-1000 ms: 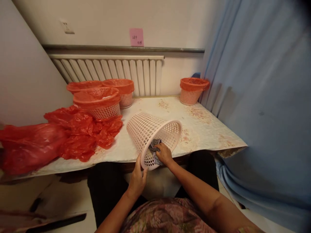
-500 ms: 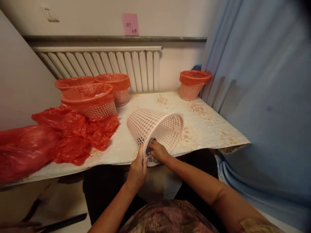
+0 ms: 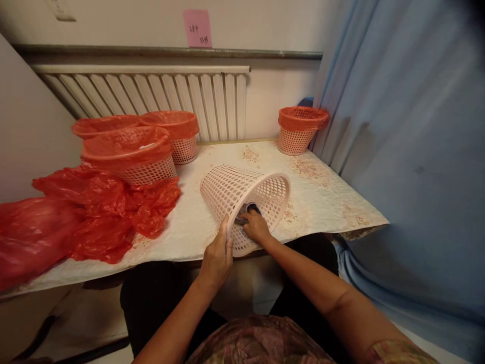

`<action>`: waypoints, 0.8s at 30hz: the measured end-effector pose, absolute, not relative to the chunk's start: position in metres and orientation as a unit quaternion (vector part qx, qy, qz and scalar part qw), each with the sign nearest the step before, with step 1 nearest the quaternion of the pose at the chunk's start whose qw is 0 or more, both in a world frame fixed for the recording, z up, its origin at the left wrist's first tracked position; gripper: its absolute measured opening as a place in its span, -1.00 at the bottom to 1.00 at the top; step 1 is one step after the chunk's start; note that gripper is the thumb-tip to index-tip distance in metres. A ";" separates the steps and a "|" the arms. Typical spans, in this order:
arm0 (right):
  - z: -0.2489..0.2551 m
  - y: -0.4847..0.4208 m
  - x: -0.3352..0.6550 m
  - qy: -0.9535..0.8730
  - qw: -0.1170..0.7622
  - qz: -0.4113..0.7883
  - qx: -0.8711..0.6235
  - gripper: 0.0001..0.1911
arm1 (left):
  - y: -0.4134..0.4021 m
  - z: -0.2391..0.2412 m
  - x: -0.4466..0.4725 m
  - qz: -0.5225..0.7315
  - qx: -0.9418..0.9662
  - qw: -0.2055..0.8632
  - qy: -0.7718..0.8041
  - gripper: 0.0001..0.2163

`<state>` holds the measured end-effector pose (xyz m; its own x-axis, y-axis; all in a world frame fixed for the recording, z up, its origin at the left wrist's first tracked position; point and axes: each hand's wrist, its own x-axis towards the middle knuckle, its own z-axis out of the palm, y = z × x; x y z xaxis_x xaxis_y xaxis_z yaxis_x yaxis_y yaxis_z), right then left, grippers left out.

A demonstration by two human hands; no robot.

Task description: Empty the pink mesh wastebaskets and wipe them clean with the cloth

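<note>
A pale pink perforated plastic wastebasket (image 3: 231, 189) lies on its side on the table, its wide mouth turned toward me and to the right. My left hand (image 3: 217, 255) grips the near left part of its rim, thumb and fingers on either side. Inside the mouth, my right hand (image 3: 256, 225) is closed on a dark, crumpled cloth (image 3: 242, 215) pressed near the inner wall. Part of the cloth is hidden by the fingers and the rim.
Several wastebaskets lined with red bags (image 3: 146, 169) stand at the back left; another lined basket (image 3: 294, 140) is at the back right. Loose red plastic bags (image 3: 102, 212) heap on the left. A blue curtain (image 3: 409, 151) hangs along the right; a radiator (image 3: 151, 96) is behind.
My right hand has moved the cloth slightly up and deeper inside the wastebasket. The left hand keeps hold of the rim. My view has shifted a little.
</note>
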<state>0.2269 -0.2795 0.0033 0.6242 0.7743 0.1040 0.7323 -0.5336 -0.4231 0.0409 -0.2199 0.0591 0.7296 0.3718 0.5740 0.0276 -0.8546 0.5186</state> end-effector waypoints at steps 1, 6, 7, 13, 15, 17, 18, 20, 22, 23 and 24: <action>0.003 -0.275 0.217 -0.429 0.269 0.081 -0.858 -0.57 | -0.220 0.060 0.042 0.351 0.897 0.243 0.111 -0.45; 0.041 -0.255 0.187 -0.367 0.592 0.280 -0.661 -0.64 | -0.218 0.063 0.041 0.352 0.899 0.238 0.112 -0.44; 0.051 -0.253 0.184 -0.340 0.642 0.297 -0.620 -0.62 | -0.218 0.063 0.041 0.351 0.899 0.237 0.113 -0.44; 0.044 -0.262 0.182 -0.465 0.539 0.144 -0.688 -0.67 | -0.217 0.063 0.040 0.350 0.897 0.243 0.120 -0.46; 0.024 -0.274 0.192 -0.539 0.390 0.107 -0.738 -0.64 | -0.216 0.062 0.039 0.349 0.896 0.248 0.120 -0.47; 0.006 -0.286 0.207 -0.552 0.265 0.072 -0.787 -0.64 | -0.216 0.060 0.038 0.350 0.893 0.257 0.122 -0.47; 0.000 -0.291 0.215 -0.542 0.222 0.056 -0.809 -0.64 | -0.216 0.059 0.037 0.350 0.890 0.264 0.124 -0.48; -0.007 -0.297 0.228 -0.516 0.173 0.032 -0.839 -0.64 | -0.215 0.054 0.036 0.348 0.883 0.286 0.129 -0.48; -0.010 -0.299 0.233 -0.500 0.161 0.019 -0.851 -0.63 | -0.216 0.046 0.034 0.349 0.870 0.315 0.150 -0.51; -0.010 -0.299 0.233 -0.495 0.162 0.014 -0.854 -0.63 | -0.216 0.040 0.033 0.355 0.858 0.330 0.171 -0.53; -0.011 -0.299 0.231 -0.491 0.165 0.010 -0.856 -0.63 | -0.217 0.033 0.031 0.367 0.842 0.342 0.196 -0.56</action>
<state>0.2311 -0.2989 -0.0112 0.5183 0.8429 0.1446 0.8363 -0.4643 -0.2916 0.0307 -0.2172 0.0333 0.6539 0.5822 0.4832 0.0799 -0.6882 0.7211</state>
